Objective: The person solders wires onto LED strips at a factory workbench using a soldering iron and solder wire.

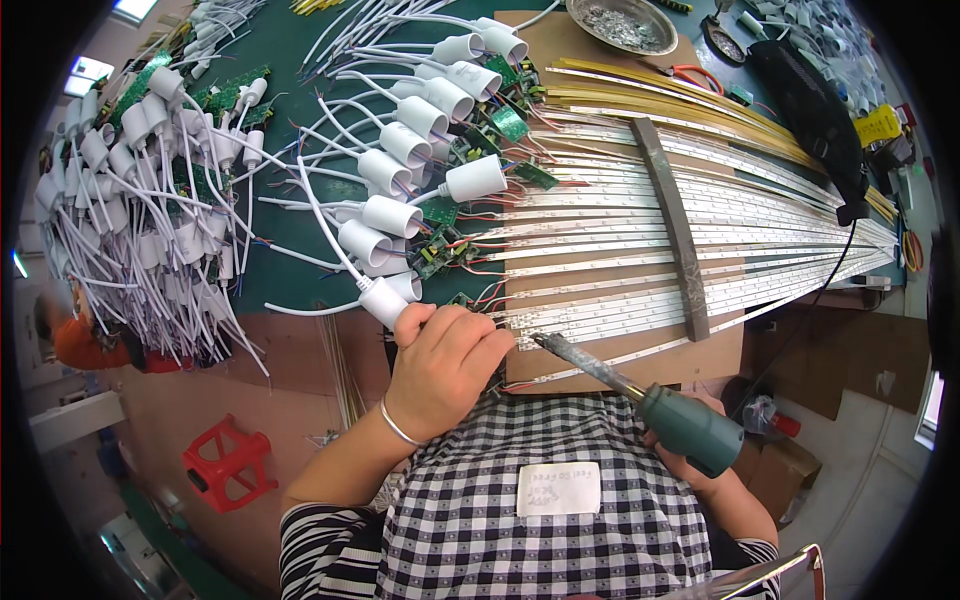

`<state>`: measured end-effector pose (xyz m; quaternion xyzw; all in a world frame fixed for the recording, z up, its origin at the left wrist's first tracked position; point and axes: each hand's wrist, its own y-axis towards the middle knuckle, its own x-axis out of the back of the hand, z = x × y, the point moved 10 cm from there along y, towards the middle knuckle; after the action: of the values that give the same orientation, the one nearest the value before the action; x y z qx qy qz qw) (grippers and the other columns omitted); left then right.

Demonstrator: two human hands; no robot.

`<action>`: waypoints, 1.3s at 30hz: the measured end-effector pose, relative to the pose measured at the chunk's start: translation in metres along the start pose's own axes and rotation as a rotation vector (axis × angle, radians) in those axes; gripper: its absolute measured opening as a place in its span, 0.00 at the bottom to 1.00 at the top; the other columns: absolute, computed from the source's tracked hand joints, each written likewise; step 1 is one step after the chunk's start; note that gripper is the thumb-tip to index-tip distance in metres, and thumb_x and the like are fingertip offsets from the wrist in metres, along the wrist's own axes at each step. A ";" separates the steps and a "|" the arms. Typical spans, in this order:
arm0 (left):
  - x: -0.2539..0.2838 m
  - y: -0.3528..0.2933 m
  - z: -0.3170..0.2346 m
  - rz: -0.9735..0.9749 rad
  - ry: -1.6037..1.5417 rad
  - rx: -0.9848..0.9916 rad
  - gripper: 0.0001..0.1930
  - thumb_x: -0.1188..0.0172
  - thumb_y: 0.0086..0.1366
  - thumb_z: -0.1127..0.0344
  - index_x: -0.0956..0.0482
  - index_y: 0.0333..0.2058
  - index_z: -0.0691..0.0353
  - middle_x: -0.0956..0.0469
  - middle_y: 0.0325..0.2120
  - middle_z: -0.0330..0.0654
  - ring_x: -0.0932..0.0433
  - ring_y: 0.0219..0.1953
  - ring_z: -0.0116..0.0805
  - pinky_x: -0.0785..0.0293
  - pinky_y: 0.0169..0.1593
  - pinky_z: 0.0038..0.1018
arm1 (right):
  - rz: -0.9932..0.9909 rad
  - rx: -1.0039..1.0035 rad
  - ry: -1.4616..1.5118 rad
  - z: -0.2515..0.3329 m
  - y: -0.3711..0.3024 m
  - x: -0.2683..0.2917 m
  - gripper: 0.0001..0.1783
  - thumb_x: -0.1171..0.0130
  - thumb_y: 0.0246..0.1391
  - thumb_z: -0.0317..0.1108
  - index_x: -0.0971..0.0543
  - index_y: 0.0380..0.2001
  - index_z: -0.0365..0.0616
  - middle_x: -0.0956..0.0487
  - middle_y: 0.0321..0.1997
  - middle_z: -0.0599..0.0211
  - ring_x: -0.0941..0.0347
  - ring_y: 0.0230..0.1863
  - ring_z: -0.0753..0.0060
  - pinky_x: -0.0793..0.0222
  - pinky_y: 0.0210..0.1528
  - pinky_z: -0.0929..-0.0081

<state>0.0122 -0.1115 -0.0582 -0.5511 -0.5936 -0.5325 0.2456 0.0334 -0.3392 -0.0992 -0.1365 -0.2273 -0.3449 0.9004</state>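
Observation:
My left hand (pixel 445 365) is closed at the open end of a white lamp socket (pixel 385 301) with a white cable. What else lies under its fingers is hidden. My right hand (pixel 690 465) grips a soldering iron (pixel 690 428) by its green handle. The iron's tip rests at the near ends of white LED strips (pixel 600 235), just right of my left fingers. Red and white wires join several strips to small green circuit boards (pixel 440 250). More white sockets (pixel 405 145) lie in a row beyond my left hand.
A dark bar (pixel 672 230) lies across the strips on a brown board (pixel 725 350). Yellow strips (pixel 680 105) lie behind. A metal bowl (pixel 622 25) stands at the back. A heap of sockets (pixel 150 220) covers the left. A red stool (pixel 230 463) stands on the floor.

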 end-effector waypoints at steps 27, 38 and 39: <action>-0.008 0.004 0.000 0.063 0.044 0.001 0.09 0.42 0.52 0.72 0.22 0.33 0.53 0.28 0.30 0.32 0.29 0.37 0.31 0.44 0.47 0.32 | -0.067 0.048 -0.060 0.013 0.016 0.002 0.10 0.43 0.38 0.31 0.22 0.28 0.41 0.22 0.21 0.69 0.24 0.24 0.66 0.29 0.33 0.69; -0.008 0.006 -0.001 0.067 0.035 -0.003 0.08 0.41 0.52 0.72 0.22 0.33 0.54 0.29 0.30 0.32 0.29 0.36 0.32 0.45 0.46 0.32 | -0.117 0.017 -0.093 0.007 0.012 0.001 0.09 0.45 0.40 0.30 0.24 0.27 0.39 0.23 0.16 0.71 0.25 0.19 0.72 0.29 0.29 0.74; -0.008 0.005 -0.001 0.066 0.035 -0.003 0.08 0.41 0.52 0.72 0.22 0.33 0.54 0.29 0.30 0.32 0.29 0.36 0.32 0.45 0.46 0.32 | -0.106 -0.004 -0.036 0.007 0.014 0.001 0.09 0.45 0.40 0.30 0.24 0.27 0.39 0.23 0.16 0.71 0.25 0.19 0.72 0.29 0.29 0.74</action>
<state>0.0192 -0.1162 -0.0630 -0.5615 -0.5698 -0.5346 0.2727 0.0414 -0.3265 -0.0942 -0.1324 -0.2495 -0.3903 0.8763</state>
